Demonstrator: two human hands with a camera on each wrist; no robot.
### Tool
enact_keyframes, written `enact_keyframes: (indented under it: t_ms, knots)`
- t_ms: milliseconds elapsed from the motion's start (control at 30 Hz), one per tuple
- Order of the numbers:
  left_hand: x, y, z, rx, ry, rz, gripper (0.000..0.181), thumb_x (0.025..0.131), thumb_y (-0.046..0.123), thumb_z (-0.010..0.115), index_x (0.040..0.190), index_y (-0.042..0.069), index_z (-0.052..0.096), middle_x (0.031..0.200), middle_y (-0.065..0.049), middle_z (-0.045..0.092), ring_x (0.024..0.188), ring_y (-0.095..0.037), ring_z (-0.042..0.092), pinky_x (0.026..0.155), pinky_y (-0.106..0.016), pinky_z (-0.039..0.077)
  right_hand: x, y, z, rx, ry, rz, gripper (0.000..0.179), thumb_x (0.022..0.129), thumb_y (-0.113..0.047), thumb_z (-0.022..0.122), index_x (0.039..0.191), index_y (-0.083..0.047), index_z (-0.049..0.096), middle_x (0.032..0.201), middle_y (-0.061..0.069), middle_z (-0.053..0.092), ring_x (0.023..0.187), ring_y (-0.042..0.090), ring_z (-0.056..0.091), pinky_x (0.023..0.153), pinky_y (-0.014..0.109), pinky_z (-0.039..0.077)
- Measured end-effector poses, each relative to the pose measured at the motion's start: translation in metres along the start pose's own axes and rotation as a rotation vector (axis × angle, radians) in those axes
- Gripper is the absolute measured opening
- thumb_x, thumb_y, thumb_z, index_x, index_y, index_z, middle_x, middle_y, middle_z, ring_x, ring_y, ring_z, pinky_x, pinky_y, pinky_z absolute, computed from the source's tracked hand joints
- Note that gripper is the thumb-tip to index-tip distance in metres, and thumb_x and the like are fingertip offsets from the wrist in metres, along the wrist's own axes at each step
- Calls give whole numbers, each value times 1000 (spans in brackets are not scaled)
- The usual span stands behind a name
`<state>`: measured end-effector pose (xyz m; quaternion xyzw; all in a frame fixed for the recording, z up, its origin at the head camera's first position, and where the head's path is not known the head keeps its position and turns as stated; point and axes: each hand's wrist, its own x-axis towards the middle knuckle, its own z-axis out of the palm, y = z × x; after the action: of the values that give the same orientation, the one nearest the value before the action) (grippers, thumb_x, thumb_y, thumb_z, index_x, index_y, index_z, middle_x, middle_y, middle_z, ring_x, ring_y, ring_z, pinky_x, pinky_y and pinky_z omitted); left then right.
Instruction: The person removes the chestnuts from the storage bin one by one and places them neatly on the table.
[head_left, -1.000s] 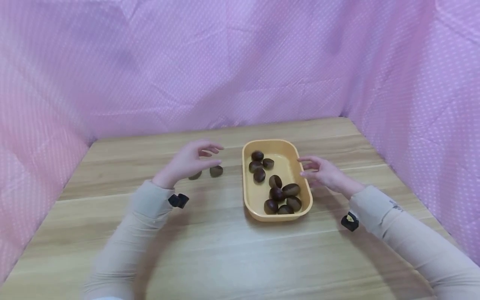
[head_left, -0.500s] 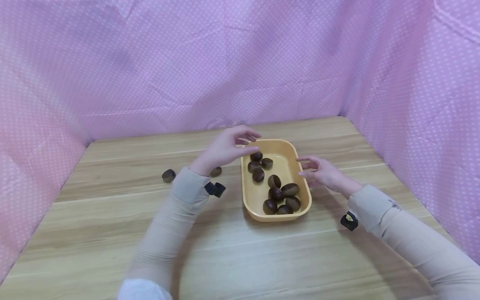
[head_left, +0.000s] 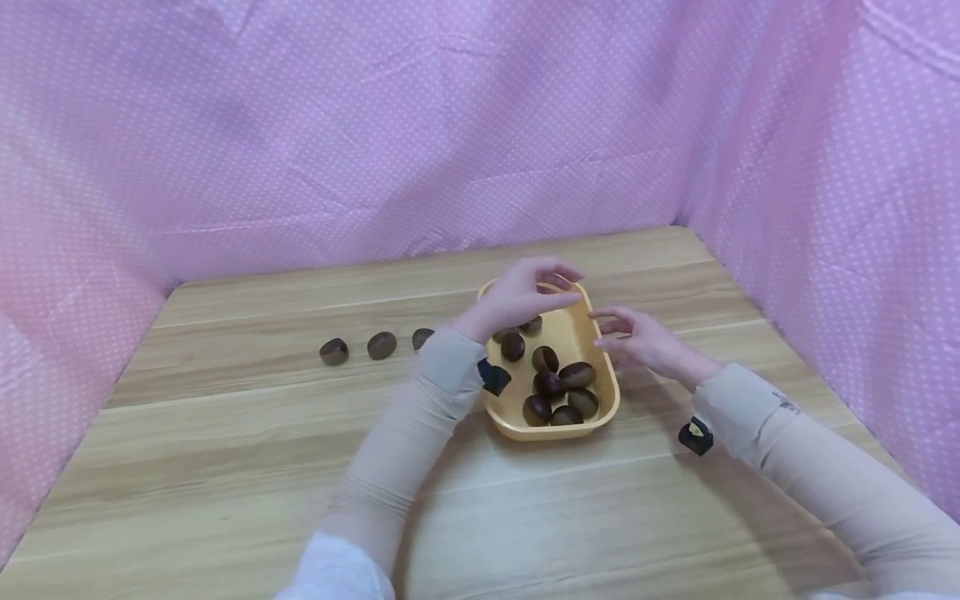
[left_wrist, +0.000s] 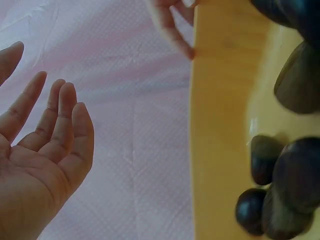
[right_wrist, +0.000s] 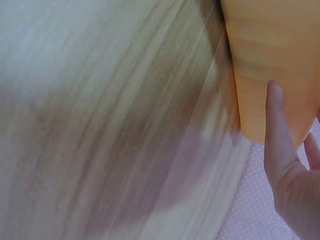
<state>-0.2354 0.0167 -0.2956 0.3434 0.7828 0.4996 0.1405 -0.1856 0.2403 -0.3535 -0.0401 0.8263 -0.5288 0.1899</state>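
My left hand hovers over the far end of a yellow tray, its fingers relaxed and holding nothing. In the left wrist view its palm is bare. Brown chestnuts lie in the tray, most in a cluster at the near end. Part of the far group, such as one chestnut, shows below my left hand, which hides the rest. My right hand is at the tray's right wall with loosely extended fingers; an index finger or thumb lies against the wall in the right wrist view.
Left of the tray a chestnut, a second chestnut and a third chestnut form a row on the wooden table. The third is partly behind my left sleeve. A pink dotted cloth encloses the table's back and sides.
My left hand has moved right, from above the loose chestnuts to over the tray. The row of chestnuts on the table has come into view. My right hand has stayed by the tray.
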Motion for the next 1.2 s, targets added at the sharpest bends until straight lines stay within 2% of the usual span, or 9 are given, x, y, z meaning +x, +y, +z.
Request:
enact_keyframes:
  t_ms: [200,367,633,733,900,1200]
  knots:
    - [3,-12,15,44,-67,-41,34,90,18,66,119,3,59,121,-13,62,109,-19,61,89,-21,49,2,-3,4,-23,-2,7,59,92,-7,58,145,-4,31,137,33,39,110,38,56,82,43,56]
    - [5,-20,24,78,-82,-58,32,90,20,64,117,3,61,116,-9,64,106,-20,63,88,-22,49,3,-5,6,-43,7,3,58,92,-7,58,144,-4,32,137,33,41,111,39,56,79,43,57]
    - [1,-33,32,125,-97,-183,35,88,20,67,119,3,60,115,-10,64,107,-22,62,89,-23,49,6,-4,10,-35,-12,-16,58,91,-4,59,143,-3,33,133,34,44,102,33,61,75,42,57]
    - [2,-38,35,167,-125,-178,36,88,20,67,118,2,60,117,-11,64,108,-23,61,90,-24,49,7,-3,10,-41,-10,-13,58,91,-4,59,143,-3,33,133,34,44,102,32,61,75,42,57]
    - [3,-48,38,262,-211,-166,34,87,21,69,114,2,61,116,-10,65,107,-22,62,88,-21,49,6,-1,8,-20,-22,-22,60,91,-4,58,144,-1,31,133,35,43,99,30,63,76,42,57]
    - [4,-52,46,267,-320,-161,41,83,18,73,118,2,59,117,-11,63,105,-22,62,87,-19,48,6,4,4,19,-30,-22,59,92,-4,57,144,0,30,134,37,40,93,25,65,77,44,57]
